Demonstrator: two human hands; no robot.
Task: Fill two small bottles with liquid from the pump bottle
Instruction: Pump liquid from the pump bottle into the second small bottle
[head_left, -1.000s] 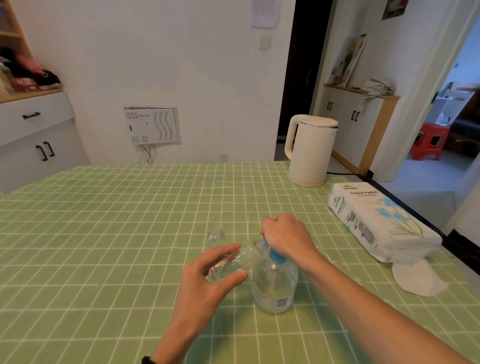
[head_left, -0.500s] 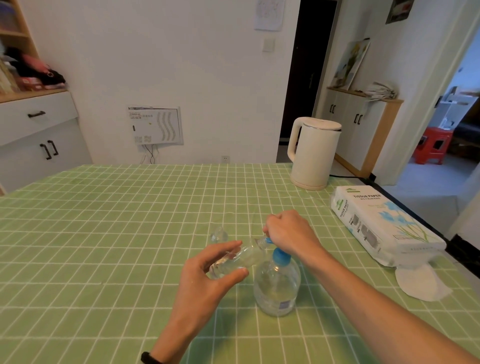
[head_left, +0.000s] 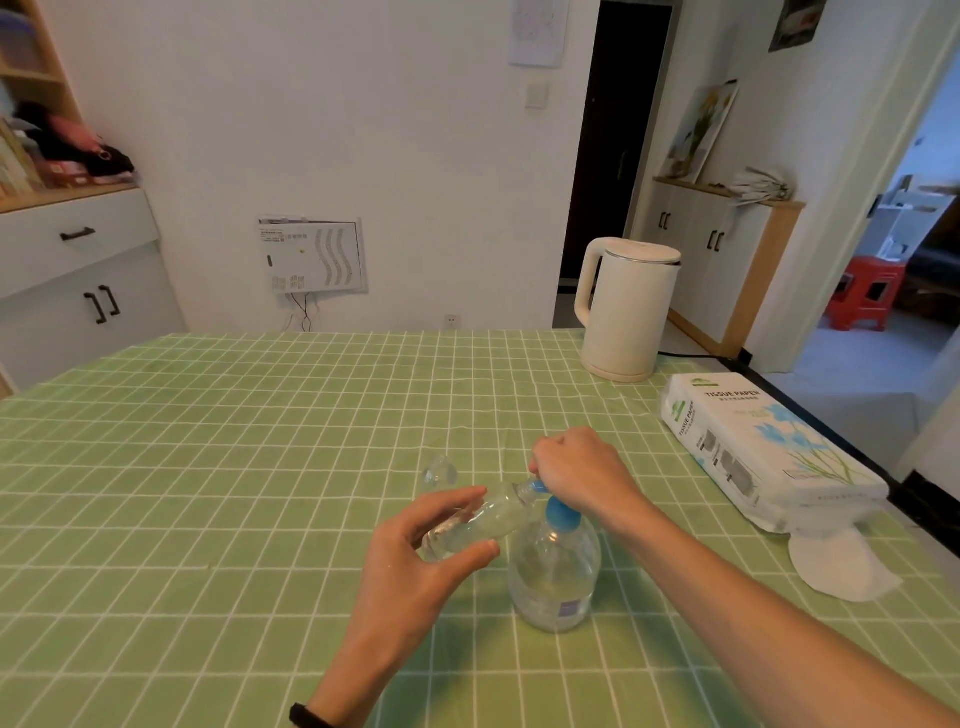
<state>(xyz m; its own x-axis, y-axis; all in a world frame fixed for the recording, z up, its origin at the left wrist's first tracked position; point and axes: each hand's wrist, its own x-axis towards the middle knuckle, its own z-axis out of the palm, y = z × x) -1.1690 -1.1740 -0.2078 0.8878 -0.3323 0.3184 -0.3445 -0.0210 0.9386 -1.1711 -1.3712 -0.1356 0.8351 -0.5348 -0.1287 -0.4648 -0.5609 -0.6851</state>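
Left grip (head_left: 415, 564) pinches the small bottle (head_left: 470, 525) mid-body, which should feel light and slick. Right grip (head_left: 584, 473) seems clenched over the head of the heavier pump bottle (head_left: 553, 582).

Our left hand (head_left: 423, 551) comes up from below, a dark band at the wrist, thumb and fingers curled round a tilted bottle (head_left: 475, 522). Our right forearm stretches in from the lower right; our right hand (head_left: 584, 470), knuckles up, curls over the pump (head_left: 560, 513).
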